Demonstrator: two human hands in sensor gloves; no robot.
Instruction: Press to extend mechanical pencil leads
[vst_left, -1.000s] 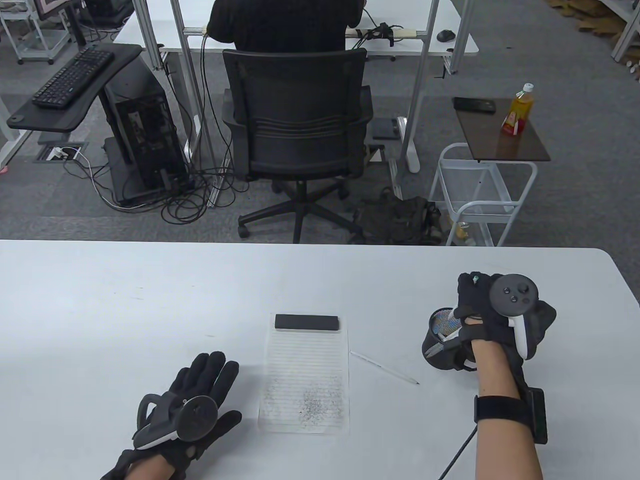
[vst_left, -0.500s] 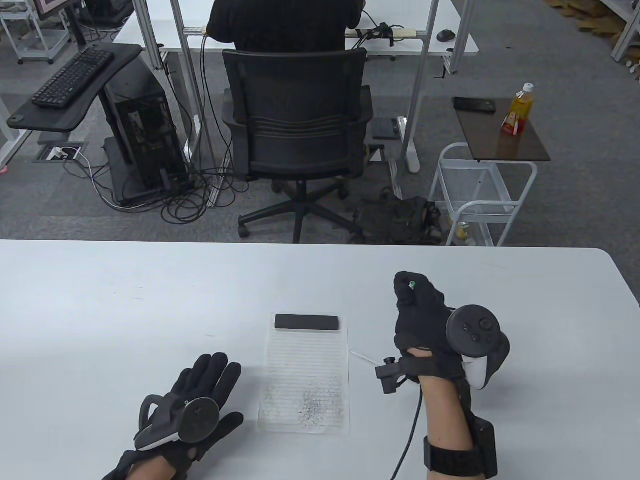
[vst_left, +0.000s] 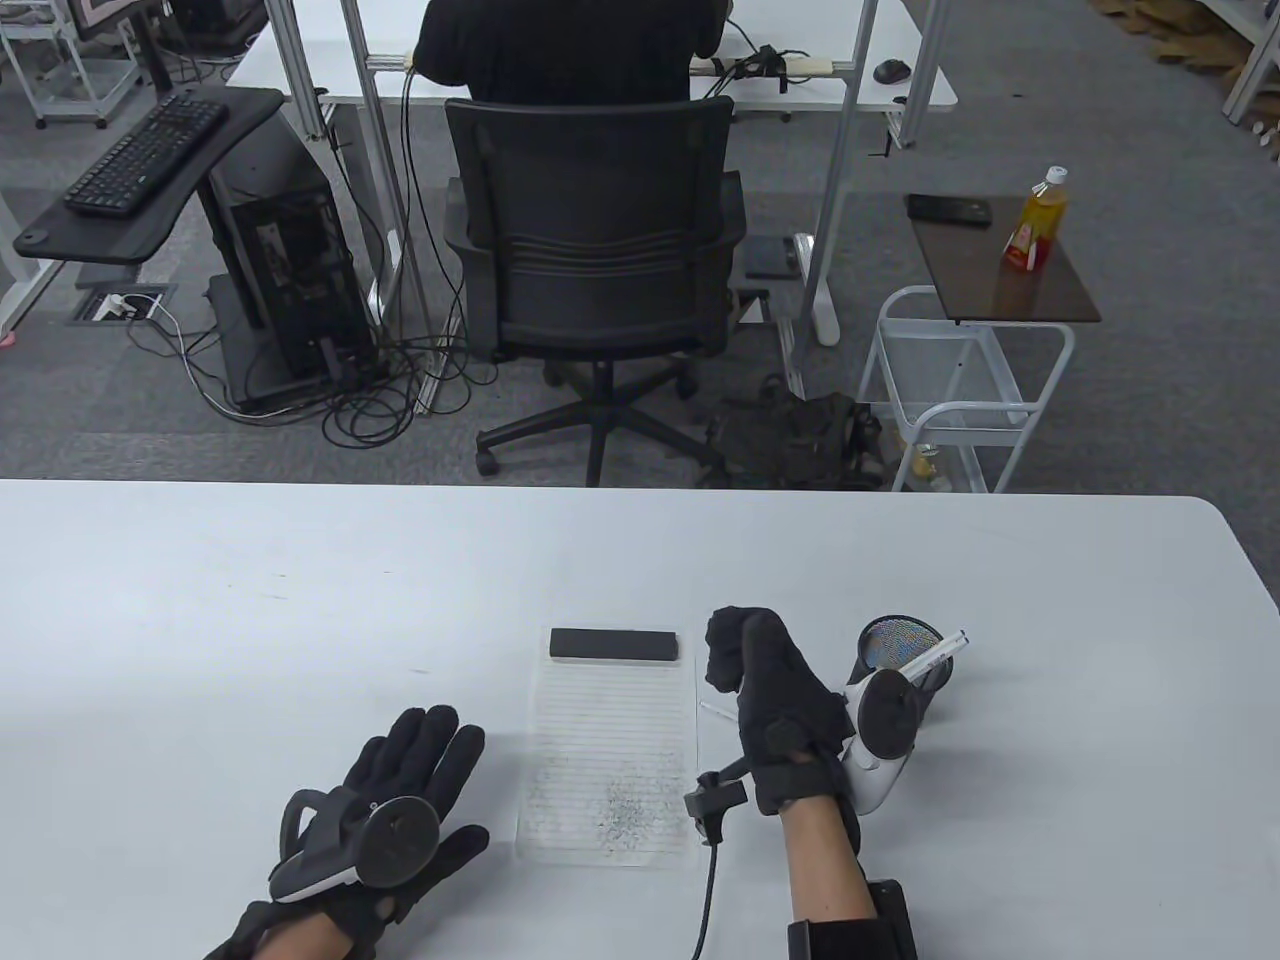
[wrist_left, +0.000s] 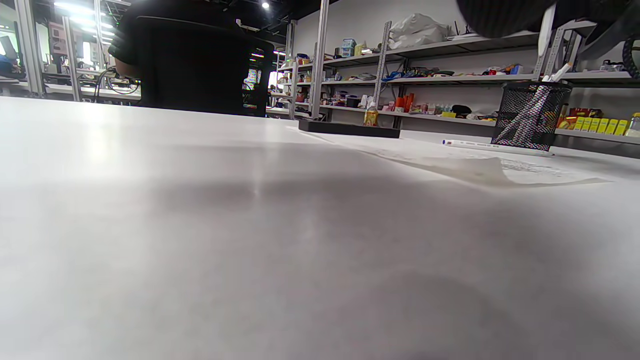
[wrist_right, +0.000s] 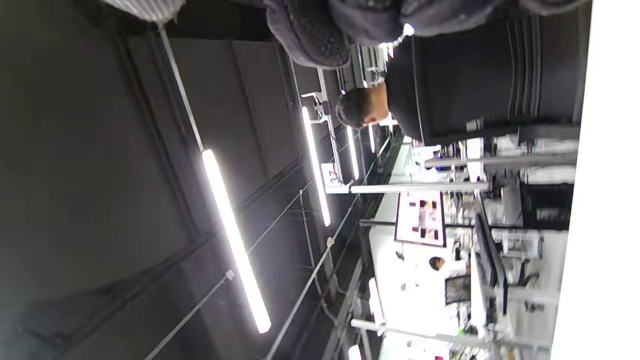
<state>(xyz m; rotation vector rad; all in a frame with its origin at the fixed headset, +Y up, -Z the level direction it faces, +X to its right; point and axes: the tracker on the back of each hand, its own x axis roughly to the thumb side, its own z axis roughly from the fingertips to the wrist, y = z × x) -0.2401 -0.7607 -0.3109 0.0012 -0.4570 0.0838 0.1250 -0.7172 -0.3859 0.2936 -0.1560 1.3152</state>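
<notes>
Left hand (vst_left: 400, 790) lies flat on the white table (vst_left: 200, 620), palm down, fingers spread, holding nothing. Just right of it is a lined sheet of paper (vst_left: 610, 740) with grey scribbles low down and a black bar (vst_left: 613, 644) across its top edge. Right hand (vst_left: 765, 700) is balled up in a fist beside the paper's right edge, thumb side up, so it's closed, but I can't tell what's inside it. One white mechanical pencil (vst_left: 716, 712) lies on the table right behind that fist, mostly hidden; its long axis runs diagonally from upper left toward lower right. Further right is a black mesh pen cup (vst_left: 900, 650) with another white pencil (vst_left: 935, 655) leaning out, top end pointing up-right. Room-wise: grey carpet, someone in black on an office chair (vst_left: 590, 250), and a white cart (vst_left: 960, 390) holding a bottle (vst_left: 1035, 220).
</notes>
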